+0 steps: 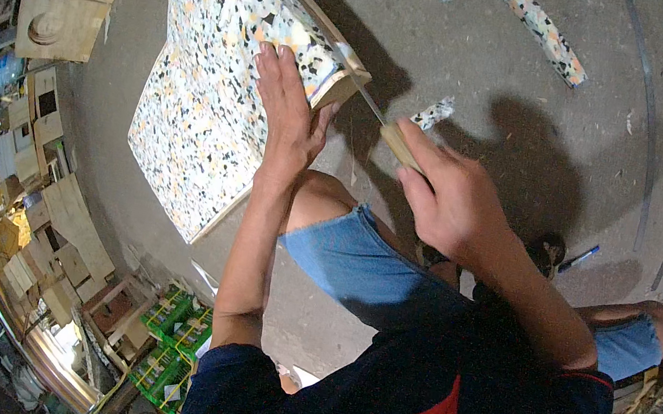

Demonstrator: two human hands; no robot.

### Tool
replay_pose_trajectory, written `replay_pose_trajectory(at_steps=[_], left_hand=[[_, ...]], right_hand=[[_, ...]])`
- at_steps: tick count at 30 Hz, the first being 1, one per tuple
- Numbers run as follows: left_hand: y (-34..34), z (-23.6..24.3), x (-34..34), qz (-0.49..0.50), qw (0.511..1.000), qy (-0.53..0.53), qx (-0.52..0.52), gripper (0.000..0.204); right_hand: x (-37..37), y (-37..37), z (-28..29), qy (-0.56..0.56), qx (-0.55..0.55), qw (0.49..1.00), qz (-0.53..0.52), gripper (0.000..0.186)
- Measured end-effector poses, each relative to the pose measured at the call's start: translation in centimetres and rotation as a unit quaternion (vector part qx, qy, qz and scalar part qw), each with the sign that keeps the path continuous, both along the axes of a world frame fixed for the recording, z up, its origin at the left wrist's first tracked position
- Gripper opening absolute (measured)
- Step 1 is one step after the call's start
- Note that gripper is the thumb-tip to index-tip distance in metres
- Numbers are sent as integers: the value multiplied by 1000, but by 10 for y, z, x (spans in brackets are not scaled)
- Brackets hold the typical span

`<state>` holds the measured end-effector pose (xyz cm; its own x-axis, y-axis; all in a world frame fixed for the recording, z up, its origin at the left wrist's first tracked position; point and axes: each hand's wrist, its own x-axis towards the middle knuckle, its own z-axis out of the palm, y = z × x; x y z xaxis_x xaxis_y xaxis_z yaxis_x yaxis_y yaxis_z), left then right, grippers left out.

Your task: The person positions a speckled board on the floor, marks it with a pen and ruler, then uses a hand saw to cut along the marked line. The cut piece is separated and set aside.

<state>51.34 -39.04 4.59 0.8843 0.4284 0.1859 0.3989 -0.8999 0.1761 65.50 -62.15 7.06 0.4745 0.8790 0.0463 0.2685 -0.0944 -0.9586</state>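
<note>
Left fingers (285,70) on speckled foam (200,95); knee (321,198) beside; offcuts (544,32), pen (578,258) on floor (108,123).

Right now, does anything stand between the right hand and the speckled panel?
Only the pale-handled tool gripped in the right hand, its thin blade reaching the corner of the speckled panel. Nothing else visible lies between them; the left hand rests on the panel's face, left of the blade.

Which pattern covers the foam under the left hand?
The foam is white, flecked black and orange: head view.
</note>
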Motion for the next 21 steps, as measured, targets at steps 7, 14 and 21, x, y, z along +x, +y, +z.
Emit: replay_pose_trajectory(at_steps=[7, 14, 21], left_hand=[[-1, 1, 1, 0, 1000, -6, 1, 105], [2, 2, -1, -7, 1000, -4, -1, 105], [3, 3, -5, 13, 1000, 4, -18, 104]], right_hand=[[2, -3, 1, 29, 6, 1000, 2, 52], [-11, -40, -2, 32, -122, 990, 55, 56], [-15, -48, -7, 68, -48, 996, -6, 56]])
